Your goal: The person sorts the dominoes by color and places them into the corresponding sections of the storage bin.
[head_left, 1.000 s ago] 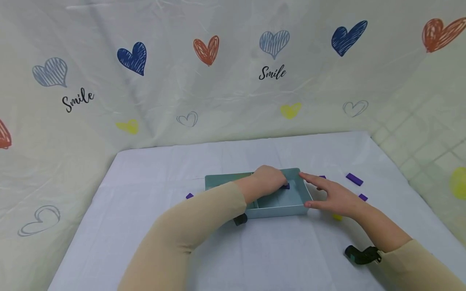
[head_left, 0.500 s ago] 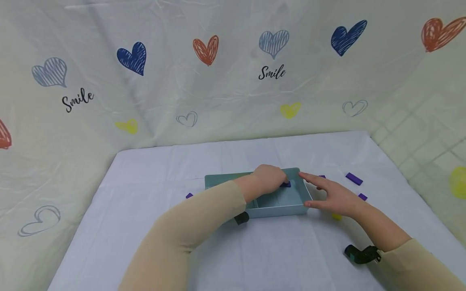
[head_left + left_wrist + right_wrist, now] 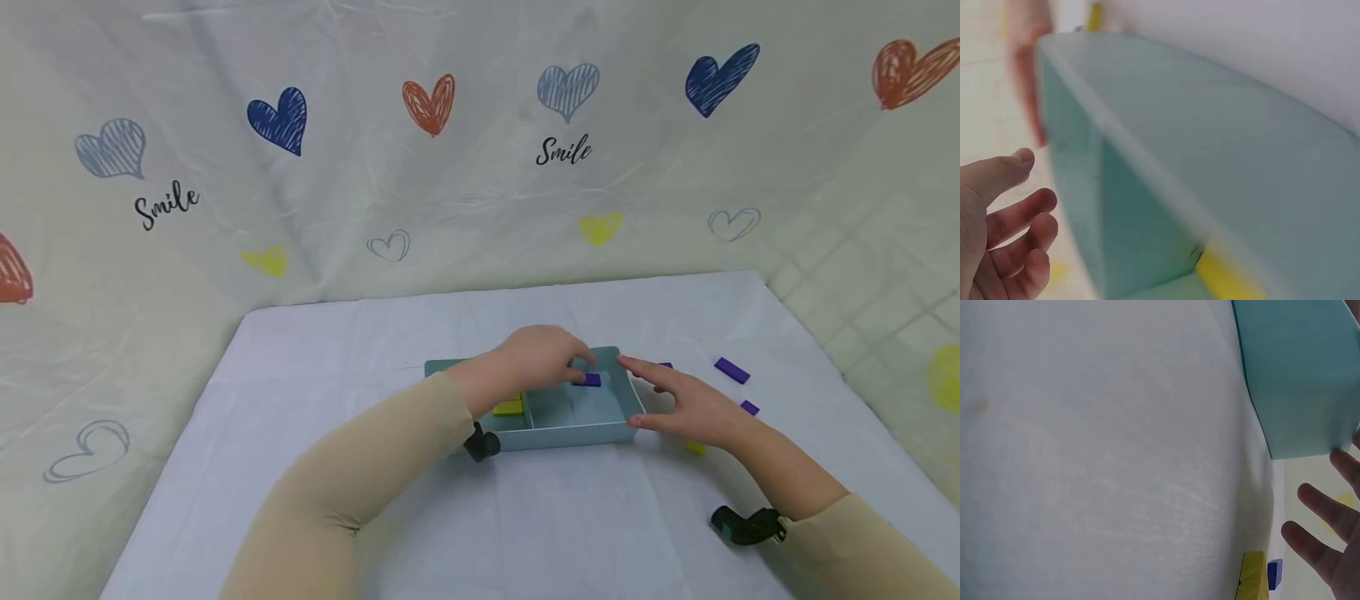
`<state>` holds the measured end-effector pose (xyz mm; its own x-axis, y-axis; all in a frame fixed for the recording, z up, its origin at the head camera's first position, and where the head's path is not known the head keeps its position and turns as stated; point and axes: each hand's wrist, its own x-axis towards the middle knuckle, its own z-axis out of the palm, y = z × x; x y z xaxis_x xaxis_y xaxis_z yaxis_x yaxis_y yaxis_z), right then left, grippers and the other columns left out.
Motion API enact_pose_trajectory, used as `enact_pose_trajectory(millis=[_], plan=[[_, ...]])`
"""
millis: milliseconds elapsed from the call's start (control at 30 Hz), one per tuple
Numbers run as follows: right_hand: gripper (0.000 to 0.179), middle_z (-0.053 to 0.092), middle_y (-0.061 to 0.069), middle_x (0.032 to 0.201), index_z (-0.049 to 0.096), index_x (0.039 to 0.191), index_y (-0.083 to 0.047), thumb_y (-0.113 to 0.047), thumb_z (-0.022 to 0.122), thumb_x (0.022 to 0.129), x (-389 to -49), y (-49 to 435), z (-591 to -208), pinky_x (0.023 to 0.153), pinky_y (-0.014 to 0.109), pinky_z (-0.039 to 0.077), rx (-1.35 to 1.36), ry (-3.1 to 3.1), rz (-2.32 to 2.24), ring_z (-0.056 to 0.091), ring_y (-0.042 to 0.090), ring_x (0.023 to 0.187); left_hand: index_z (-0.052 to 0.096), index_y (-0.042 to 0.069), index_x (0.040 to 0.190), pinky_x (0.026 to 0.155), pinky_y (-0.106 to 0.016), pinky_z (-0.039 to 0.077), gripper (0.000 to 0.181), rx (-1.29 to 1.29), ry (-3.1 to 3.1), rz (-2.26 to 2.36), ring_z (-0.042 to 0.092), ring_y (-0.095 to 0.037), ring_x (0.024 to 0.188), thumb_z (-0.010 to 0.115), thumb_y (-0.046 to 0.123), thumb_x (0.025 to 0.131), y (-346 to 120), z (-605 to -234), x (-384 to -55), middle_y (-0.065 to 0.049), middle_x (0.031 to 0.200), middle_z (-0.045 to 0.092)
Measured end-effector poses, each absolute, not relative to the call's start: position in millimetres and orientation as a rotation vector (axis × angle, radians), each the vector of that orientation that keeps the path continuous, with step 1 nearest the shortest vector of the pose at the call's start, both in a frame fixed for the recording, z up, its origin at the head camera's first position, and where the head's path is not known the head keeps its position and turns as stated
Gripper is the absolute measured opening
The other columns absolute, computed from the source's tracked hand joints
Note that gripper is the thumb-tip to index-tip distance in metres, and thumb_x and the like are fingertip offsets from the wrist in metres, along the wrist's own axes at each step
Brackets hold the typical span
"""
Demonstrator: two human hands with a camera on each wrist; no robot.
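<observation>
A pale teal box point(image 3: 573, 437) with a divider stands on the white cloth. In its right compartment lies a purple block point(image 3: 591, 380). My left hand point(image 3: 543, 357) hovers just over that block, thumb and fingers parted; the left wrist view shows nothing held in the loosely bent fingers point(image 3: 1042, 201). Left of the divider, yellow blocks point(image 3: 507, 408) sit partly hidden under my left forearm. My right hand point(image 3: 693, 407) spreads its fingers at the box's right end, with thumb and fingertips against the wall.
Purple blocks point(image 3: 732, 370) lie on the cloth right of the box, some partly behind the right hand. A yellow block point(image 3: 695, 447) rests beneath that hand. Black cameras are strapped to both wrists. A heart-printed sheet hangs behind the table.
The left hand has let go of the purple block in the right compartment and lifted slightly up and left, uncovering yellow blocks. My right hand stays in place.
</observation>
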<state>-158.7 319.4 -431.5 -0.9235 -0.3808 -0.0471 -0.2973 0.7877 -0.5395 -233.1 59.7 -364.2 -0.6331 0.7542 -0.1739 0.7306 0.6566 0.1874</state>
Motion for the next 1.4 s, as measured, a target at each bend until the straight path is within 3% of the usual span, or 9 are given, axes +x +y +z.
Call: enact_pose_trajectory(millis=[167, 567, 967, 1233, 1400], plan=[[0.088, 0.033, 0.019, 0.157, 0.027, 0.158, -0.029, -0.053, 0.072, 0.086, -158, 319, -429, 0.091, 0.068, 0.044, -0.54, 2.823, -0.797, 0.05, 0.051, 0.125, 0.063, 0.034, 0.135, 0.075, -0.021, 0.048, 0.038, 1.159, 2.699, 0.311, 0.056, -0.001, 0.089, 0.064, 0.039, 0.097, 35, -343, -233, 0.018, 0.097, 0.064], [0.089, 0.033, 0.018, 0.157, 0.026, 0.158, -0.028, -0.054, 0.071, 0.086, -159, 320, -428, 0.093, 0.067, 0.043, -0.575, 2.82, -0.813, 0.05, 0.049, 0.125, 0.063, 0.035, 0.133, 0.07, -0.026, 0.05, 0.04, 0.903, 2.814, 0.647, 0.057, -0.007, 0.087, 0.067, 0.042, 0.094, -63, -313, -228, 0.015, 0.103, 0.064], [0.089, 0.034, 0.018, 0.157, 0.026, 0.158, -0.029, -0.051, 0.073, 0.086, -158, 320, -428, 0.092, 0.068, 0.043, -0.545, 2.827, -0.789, 0.052, 0.051, 0.122, 0.067, 0.037, 0.128, 0.071, -0.032, 0.05, 0.035, 0.682, 2.883, 0.7, 0.058, -0.01, 0.094, 0.068, 0.043, 0.093, -157, -332, -216, 0.018, 0.105, 0.065], [0.089, 0.034, 0.018, 0.157, 0.026, 0.158, -0.03, -0.05, 0.074, 0.086, -158, 319, -429, 0.092, 0.068, 0.043, -0.54, 2.83, -0.791, 0.051, 0.051, 0.123, 0.069, 0.034, 0.125, 0.073, -0.033, 0.049, 0.033, 0.623, 2.871, 0.719, 0.059, -0.01, 0.092, 0.07, 0.039, 0.093, -185, -353, -206, 0.015, 0.113, 0.068], [0.088, 0.034, 0.018, 0.157, 0.027, 0.158, -0.029, -0.049, 0.074, 0.086, -159, 317, -429, 0.092, 0.067, 0.044, -0.552, 2.825, -0.802, 0.05, 0.051, 0.124, 0.07, 0.026, 0.126, 0.071, -0.031, 0.048, 0.035, 0.626, 2.829, 0.65, 0.057, -0.012, 0.094, 0.072, 0.032, 0.092, -193, -376, -206, 0.008, 0.115, 0.069]])
